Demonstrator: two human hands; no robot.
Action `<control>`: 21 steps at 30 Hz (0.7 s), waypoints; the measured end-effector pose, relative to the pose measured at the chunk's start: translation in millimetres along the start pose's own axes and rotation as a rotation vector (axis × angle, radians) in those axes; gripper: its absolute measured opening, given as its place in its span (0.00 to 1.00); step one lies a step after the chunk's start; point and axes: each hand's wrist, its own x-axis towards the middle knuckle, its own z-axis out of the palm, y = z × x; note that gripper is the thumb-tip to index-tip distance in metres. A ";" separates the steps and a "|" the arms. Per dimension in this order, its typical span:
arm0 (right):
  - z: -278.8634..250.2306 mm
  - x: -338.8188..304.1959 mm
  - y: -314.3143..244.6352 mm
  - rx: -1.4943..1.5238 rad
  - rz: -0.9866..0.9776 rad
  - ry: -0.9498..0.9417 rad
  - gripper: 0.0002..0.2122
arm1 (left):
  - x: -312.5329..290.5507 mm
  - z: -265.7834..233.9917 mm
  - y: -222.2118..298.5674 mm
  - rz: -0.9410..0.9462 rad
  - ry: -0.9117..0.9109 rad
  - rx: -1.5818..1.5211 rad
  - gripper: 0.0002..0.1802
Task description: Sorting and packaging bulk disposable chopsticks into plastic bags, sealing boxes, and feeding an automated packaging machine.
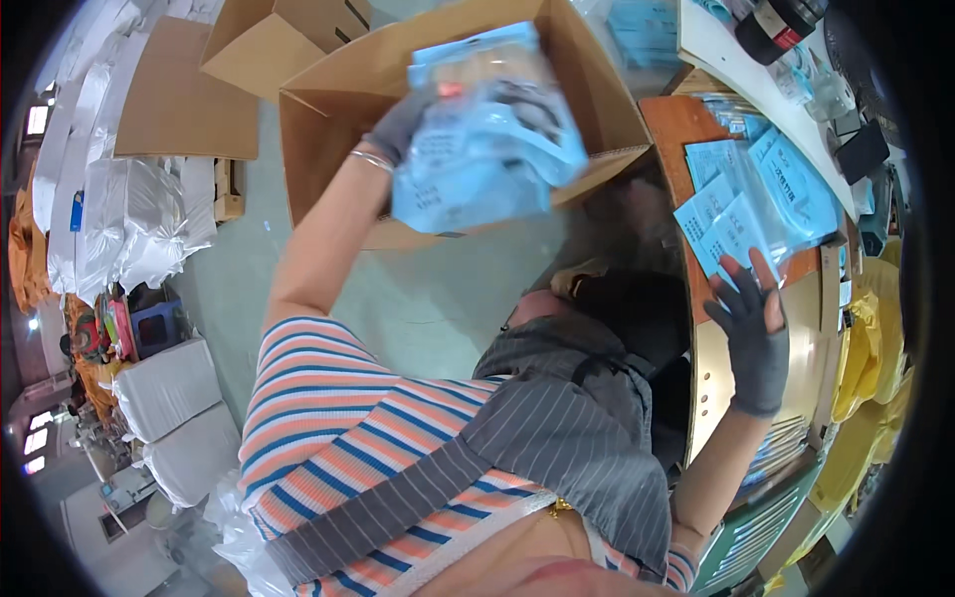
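Your left hand (398, 129) grips the blue bag (473, 174) by its left side, over the cardboard box (609, 99) at the top of the frame; blur hides your exact finger placement. Keep that hold firm, since the bag looks soft and likely to sag, and mind the box's near edge. Your right hand (753, 343) is spread open by the blue packets (708, 159) on the table (665, 129) at right; whether it touches them, I cannot tell. More cardboard (189, 95) sits upper left, a dark jar (768, 30) upper right.
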 end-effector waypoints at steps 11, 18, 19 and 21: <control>-96.4 -97.5 73.7 0.213 0.065 0.480 0.23 | 133.3 -296.1 63.1 0.332 1.257 1.530 0.21; -139.1 -137.7 77.7 -0.090 -0.067 0.990 0.23 | 107.9 125.5 -47.4 0.761 0.003 0.823 0.18; -163.7 -146.2 84.1 -0.444 -0.060 1.144 0.24 | 100.8 166.0 -69.5 0.754 -0.106 0.819 0.17; -201.0 -179.9 80.0 -0.756 -0.189 1.354 0.27 | 97.4 226.0 -114.3 0.678 -0.351 0.963 0.16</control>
